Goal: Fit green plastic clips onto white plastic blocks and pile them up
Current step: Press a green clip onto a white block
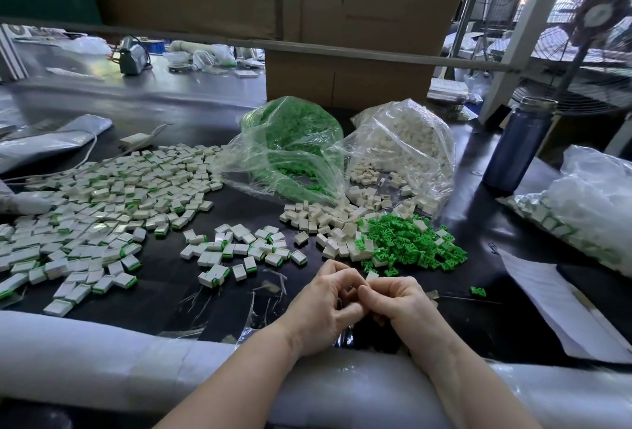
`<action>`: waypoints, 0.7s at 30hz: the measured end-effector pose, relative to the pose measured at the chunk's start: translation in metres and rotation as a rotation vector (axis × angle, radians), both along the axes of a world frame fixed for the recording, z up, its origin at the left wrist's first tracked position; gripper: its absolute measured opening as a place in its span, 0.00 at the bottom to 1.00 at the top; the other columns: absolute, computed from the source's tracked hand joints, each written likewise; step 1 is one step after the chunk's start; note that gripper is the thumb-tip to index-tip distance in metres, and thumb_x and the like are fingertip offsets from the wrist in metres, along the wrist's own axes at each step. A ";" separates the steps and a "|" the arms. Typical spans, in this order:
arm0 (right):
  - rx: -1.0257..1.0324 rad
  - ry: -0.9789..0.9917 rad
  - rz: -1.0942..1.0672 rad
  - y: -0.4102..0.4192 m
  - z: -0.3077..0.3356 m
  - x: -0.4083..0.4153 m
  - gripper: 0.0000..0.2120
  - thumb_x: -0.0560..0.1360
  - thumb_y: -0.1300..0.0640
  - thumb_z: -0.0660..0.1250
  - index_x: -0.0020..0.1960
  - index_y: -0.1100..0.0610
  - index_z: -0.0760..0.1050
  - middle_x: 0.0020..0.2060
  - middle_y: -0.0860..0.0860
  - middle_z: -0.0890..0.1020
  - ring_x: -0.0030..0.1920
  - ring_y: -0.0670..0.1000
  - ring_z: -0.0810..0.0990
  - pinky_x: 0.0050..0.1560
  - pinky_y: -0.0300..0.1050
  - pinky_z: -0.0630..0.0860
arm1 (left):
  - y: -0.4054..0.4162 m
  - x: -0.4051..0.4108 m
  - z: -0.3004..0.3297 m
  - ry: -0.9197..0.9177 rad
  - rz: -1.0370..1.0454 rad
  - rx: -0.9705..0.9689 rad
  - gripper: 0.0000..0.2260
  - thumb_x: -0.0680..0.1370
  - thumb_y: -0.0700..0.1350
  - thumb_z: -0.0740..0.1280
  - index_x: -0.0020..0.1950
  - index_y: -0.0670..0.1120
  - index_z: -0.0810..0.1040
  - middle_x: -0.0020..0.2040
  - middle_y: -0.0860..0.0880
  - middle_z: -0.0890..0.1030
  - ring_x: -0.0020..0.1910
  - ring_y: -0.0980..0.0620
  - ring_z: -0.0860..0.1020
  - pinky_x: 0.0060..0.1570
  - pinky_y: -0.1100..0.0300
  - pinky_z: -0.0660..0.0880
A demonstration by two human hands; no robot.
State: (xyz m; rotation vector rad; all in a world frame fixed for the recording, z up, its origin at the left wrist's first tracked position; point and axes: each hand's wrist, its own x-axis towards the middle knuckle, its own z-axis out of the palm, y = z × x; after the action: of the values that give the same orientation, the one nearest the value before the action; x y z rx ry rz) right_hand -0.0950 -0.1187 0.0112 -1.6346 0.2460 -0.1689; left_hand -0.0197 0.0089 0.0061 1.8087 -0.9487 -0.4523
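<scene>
We are pinching a small white block (372, 275) between our left hand (325, 309) and right hand (398, 305), near the counter (239, 202) edge; curled fingers are hiding any clip.

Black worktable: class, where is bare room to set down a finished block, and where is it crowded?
Bare black worktable shows between the large spread of finished white blocks and the clear bag of green clips. Another patch lies beside the dark blue bottle. Crowded: the loose green clips.
</scene>
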 end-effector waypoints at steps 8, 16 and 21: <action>0.016 0.000 -0.031 0.000 -0.001 0.001 0.09 0.74 0.64 0.66 0.38 0.64 0.82 0.26 0.52 0.72 0.25 0.43 0.68 0.25 0.32 0.65 | -0.001 0.001 -0.001 -0.022 0.007 0.020 0.13 0.73 0.39 0.67 0.40 0.59 0.73 0.48 0.56 0.68 0.46 0.50 0.74 0.53 0.52 0.74; 0.005 -0.003 -0.036 0.000 0.000 0.000 0.08 0.73 0.65 0.66 0.39 0.66 0.81 0.27 0.53 0.71 0.24 0.42 0.68 0.25 0.32 0.64 | -0.001 0.002 -0.002 -0.030 0.007 0.030 0.13 0.73 0.40 0.67 0.40 0.60 0.72 0.48 0.56 0.68 0.47 0.48 0.74 0.53 0.51 0.74; 0.030 0.006 -0.034 0.000 0.001 0.000 0.08 0.73 0.65 0.66 0.38 0.65 0.82 0.27 0.52 0.72 0.25 0.42 0.68 0.25 0.32 0.64 | -0.001 0.001 -0.001 -0.022 -0.006 0.024 0.13 0.73 0.39 0.66 0.41 0.59 0.72 0.48 0.56 0.68 0.46 0.51 0.73 0.53 0.52 0.74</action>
State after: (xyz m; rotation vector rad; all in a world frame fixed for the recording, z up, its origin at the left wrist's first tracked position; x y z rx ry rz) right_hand -0.0946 -0.1183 0.0122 -1.6023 0.2796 -0.1852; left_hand -0.0186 0.0083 0.0055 1.8364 -0.9682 -0.4507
